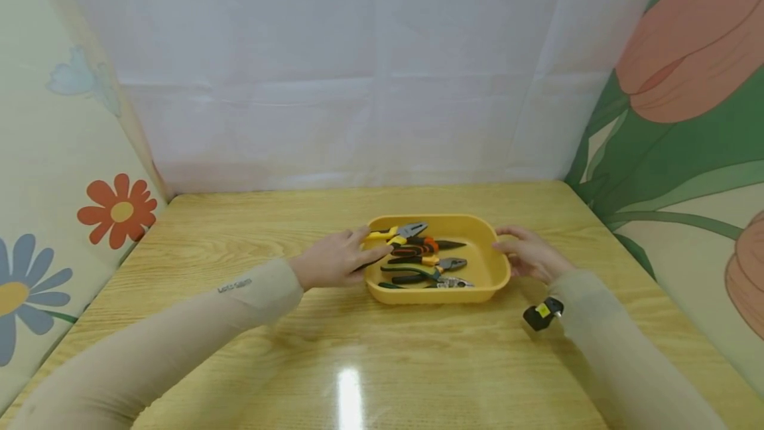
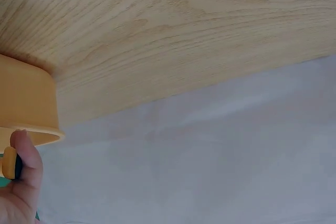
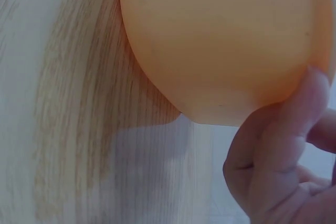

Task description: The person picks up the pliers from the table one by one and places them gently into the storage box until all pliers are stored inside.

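Note:
A yellow plastic bin (image 1: 488, 264) sits on the table with several pliers inside. My left hand (image 1: 334, 259) reaches over its left rim and grips the spread handles of yellow-and-black pliers (image 1: 413, 229), whose jaws point right. The left wrist view shows a black-ended handle (image 2: 9, 163) against a curled finger. Below these lie red-and-black long-nose pliers (image 1: 414, 251), orange-handled pliers (image 1: 451, 263) and green-and-yellow-handled pliers (image 1: 412, 269). On the right, my right hand (image 1: 530, 254) pinches the rim; in the right wrist view its thumb lies along the bin wall (image 3: 226, 40).
The wooden table (image 1: 286, 363) extends around the bin. A white cloth (image 1: 334, 85) hangs behind it, with flower-patterned panels (image 1: 686, 151) at both sides. A small black camera (image 1: 542, 314) is on the right wrist.

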Demonstrator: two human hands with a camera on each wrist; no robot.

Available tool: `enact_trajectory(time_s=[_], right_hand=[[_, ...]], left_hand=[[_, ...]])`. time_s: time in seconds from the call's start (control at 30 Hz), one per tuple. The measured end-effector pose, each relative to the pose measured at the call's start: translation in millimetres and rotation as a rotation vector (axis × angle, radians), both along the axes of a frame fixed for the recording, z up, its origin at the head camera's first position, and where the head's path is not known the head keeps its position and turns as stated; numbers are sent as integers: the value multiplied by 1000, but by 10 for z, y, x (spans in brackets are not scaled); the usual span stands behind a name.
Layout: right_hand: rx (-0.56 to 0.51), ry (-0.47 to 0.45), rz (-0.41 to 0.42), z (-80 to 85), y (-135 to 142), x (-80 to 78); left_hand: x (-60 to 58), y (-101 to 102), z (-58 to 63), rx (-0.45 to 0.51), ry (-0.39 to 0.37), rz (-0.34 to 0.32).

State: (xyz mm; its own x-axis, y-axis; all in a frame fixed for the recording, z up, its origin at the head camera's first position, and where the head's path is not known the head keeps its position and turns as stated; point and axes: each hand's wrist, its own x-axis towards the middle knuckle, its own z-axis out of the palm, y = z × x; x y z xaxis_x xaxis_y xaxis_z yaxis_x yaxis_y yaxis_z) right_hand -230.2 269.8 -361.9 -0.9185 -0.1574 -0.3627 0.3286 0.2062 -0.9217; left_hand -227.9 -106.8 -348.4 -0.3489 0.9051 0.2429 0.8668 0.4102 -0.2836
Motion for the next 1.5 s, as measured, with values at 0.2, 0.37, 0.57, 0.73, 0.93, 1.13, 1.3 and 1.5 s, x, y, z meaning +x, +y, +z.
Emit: enact_trajectory(time_s=[0.2,0.37,0.57,0.73,0.93,1.13,1.3,1.5], right_hand=[[8,-6,1,-12,16,-11],[12,-3,-6,-25,18,-22],[2,-1,-12,-32,25,-20],[-4,-5,-10,-30,28,-16],[5,-10,-6,-26,33,-18],[-1,-9,1,-23,28,-21],[-3,-7,6,-19,27,-18],[-10,-10,-4,-17,23,-18]], left_hand=[[-15,31,69,-64,-32,-7],[-45,39,71,-56,-31,-49],[-151,67,55,-4,52,-171],[-226,101,91,-34,87,-229],[-292,152,152,-127,72,-245],[-334,188,190,-211,55,-239],[-381,228,190,-248,70,-242],[-449,283,195,-292,93,-222]])
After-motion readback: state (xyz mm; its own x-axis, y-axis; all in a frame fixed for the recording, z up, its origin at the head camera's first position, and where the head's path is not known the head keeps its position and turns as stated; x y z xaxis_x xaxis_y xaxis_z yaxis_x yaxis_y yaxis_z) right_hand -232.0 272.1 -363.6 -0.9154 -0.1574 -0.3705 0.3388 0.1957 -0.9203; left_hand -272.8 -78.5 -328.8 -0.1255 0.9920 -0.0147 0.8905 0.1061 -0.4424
